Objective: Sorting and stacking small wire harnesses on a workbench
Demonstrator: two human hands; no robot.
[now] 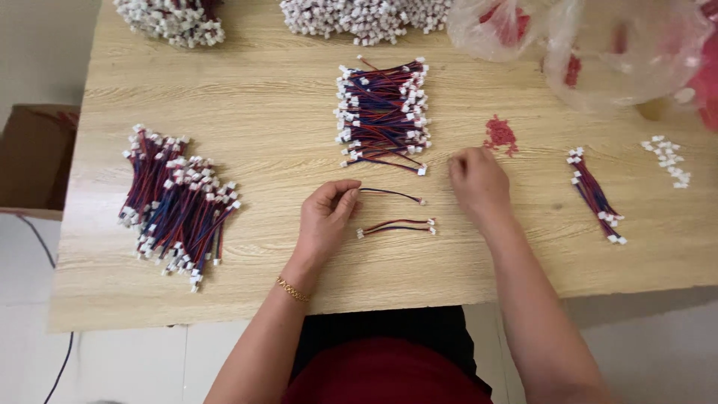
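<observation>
Lower centre of frame, nearest the camera: the person's lap in dark red and black cloth, both bare forearms rising from it onto the bench (262, 112), a pale wood-grain top.

Far left edge: brown cardboard box (34, 157) beside the bench.

Left of frame: large loose heap of short red-and-blue wire leads (176, 206) with white plug ends, fanned unevenly.

Upper left: mound of white connectors (172, 19), partly cut off by the frame edge.

Centre left: left hand (325, 217), gold bracelet at the wrist, fingers pinched on one end of a single wire lead (393, 194), which lies out to the right along the bench. Just below it, a second lead (396, 226), untouched.

Centre, above the hands: squared stack of leads (383, 112), plugs lined up on both sides.

Upper centre: second mound of white connectors (366, 19).

Centre right: right hand (479, 183), fingers curled, tips down near the stack's lower right corner; whether they grasp anything cannot be told.

Right of that: small patch of red bits (499, 135); small bundle of leads (596, 196); scatter of loose white plugs (668, 161).

Upper right: clear plastic bags (598, 45) with red contents.

Handling note, as judgement: keep the pinch close to the plug, wire straight, one lead at a time.
</observation>
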